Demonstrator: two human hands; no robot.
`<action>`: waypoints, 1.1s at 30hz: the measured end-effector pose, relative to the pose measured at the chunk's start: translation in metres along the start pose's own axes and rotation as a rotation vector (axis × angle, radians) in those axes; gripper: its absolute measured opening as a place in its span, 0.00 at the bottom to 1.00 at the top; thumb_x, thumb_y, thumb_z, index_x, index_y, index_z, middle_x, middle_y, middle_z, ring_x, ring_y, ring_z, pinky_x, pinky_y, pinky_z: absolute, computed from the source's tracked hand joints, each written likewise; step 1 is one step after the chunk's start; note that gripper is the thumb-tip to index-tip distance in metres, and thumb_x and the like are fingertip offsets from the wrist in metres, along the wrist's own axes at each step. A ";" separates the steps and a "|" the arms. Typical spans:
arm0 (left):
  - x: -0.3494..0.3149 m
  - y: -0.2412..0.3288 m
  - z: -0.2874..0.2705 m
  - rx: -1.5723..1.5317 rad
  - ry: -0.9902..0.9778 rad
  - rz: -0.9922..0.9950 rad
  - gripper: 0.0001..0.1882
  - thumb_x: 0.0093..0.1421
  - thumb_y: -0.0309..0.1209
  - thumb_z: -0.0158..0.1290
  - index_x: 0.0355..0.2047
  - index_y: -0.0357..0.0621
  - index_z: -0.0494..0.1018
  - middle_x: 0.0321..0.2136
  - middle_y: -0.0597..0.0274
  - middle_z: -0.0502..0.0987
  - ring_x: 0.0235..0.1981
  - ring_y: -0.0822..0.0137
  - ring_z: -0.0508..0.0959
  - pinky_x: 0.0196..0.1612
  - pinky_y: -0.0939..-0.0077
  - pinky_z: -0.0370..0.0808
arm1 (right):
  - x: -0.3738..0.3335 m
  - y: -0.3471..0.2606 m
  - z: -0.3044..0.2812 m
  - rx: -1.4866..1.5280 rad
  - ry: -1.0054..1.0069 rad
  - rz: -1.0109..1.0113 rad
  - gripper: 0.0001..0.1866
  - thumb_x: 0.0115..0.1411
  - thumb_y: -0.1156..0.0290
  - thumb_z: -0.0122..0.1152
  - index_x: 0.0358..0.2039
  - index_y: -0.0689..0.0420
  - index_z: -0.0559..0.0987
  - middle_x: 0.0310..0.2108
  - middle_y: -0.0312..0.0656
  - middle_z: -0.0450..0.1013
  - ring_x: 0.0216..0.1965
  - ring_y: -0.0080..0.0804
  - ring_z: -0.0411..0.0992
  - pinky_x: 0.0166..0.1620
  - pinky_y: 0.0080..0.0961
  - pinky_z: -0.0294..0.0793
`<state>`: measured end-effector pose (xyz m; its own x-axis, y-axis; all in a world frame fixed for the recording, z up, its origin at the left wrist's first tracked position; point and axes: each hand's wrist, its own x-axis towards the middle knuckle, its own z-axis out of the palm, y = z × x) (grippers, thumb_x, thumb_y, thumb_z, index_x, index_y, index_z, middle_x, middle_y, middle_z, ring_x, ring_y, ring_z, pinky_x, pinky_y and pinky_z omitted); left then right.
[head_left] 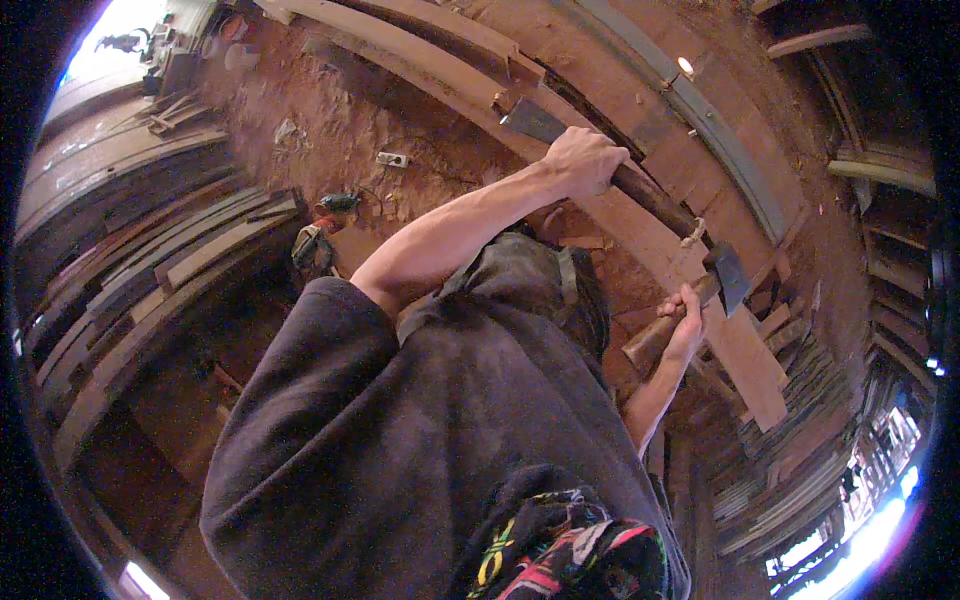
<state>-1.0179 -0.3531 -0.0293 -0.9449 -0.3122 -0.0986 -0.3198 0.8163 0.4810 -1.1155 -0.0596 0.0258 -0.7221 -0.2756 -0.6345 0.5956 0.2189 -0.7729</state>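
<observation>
My left hand (585, 160) is wrapped round the wooden handle of a chisel-like tool (536, 121). Its wide dark metal blade points to the far left, and a pale cord or strip hangs near the handle's other end. Closer to me on the right, my right hand (685, 312) grips a hammer (729, 279) by its thick wooden handle. The dark hammer head is close to the end of the chisel-like tool's handle; whether they touch I cannot tell. Beneath both tools lies a long reddish-brown plank (748, 365), slanting from the upper middle to the lower right.
Stacked boards (160, 262) fill the left side, and more timber (770, 490) lies at the lower right. A long grey metal beam (735, 155) runs beyond the plank. On the reddish ground are a white power strip (392, 159) and a green-blue object (338, 203), perhaps a power tool.
</observation>
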 end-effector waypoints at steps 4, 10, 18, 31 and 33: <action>0.000 -0.008 0.011 0.009 -0.001 -0.050 0.13 0.57 0.31 0.48 0.42 0.51 0.77 0.39 0.55 0.81 0.37 0.50 0.81 0.39 0.56 0.79 | -0.012 -0.005 0.050 -0.158 -0.146 -0.042 0.09 0.60 0.69 0.60 0.37 0.57 0.70 0.22 0.34 0.66 0.19 0.22 0.66 0.24 0.22 0.67; -0.010 -0.012 -0.002 0.072 -0.104 0.002 0.11 0.59 0.32 0.46 0.38 0.50 0.77 0.35 0.54 0.81 0.36 0.48 0.81 0.36 0.52 0.78 | -0.015 -0.011 0.026 -0.189 -0.219 0.011 0.07 0.60 0.68 0.59 0.32 0.56 0.72 0.19 0.34 0.67 0.19 0.23 0.68 0.24 0.22 0.67; -0.006 -0.021 0.006 0.095 -0.007 0.020 0.13 0.57 0.30 0.48 0.42 0.48 0.76 0.36 0.54 0.81 0.37 0.48 0.81 0.39 0.52 0.78 | 0.005 0.007 0.046 -0.155 -0.237 -0.077 0.08 0.61 0.66 0.59 0.29 0.54 0.72 0.18 0.33 0.68 0.18 0.22 0.67 0.23 0.22 0.68; -0.031 -0.026 -0.186 0.417 0.124 -0.332 0.13 0.51 0.35 0.56 0.36 0.45 0.79 0.30 0.51 0.81 0.33 0.51 0.82 0.38 0.55 0.79 | 0.026 0.055 -0.030 0.098 -0.347 0.192 0.10 0.63 0.63 0.61 0.31 0.53 0.71 0.20 0.30 0.63 0.18 0.19 0.62 0.23 0.19 0.66; -0.064 -0.069 -0.200 0.472 0.344 -0.410 0.18 0.51 0.40 0.58 0.41 0.45 0.78 0.32 0.47 0.81 0.35 0.49 0.82 0.40 0.54 0.79 | 0.029 0.063 -0.038 0.111 -0.456 0.174 0.11 0.63 0.62 0.61 0.29 0.52 0.70 0.20 0.30 0.63 0.18 0.19 0.61 0.23 0.18 0.65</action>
<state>-0.9219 -0.4870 0.1184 -0.6913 -0.7113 0.1271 -0.7144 0.6992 0.0276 -1.1123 -0.0187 -0.0420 -0.3963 -0.6302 -0.6677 0.7451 0.2042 -0.6350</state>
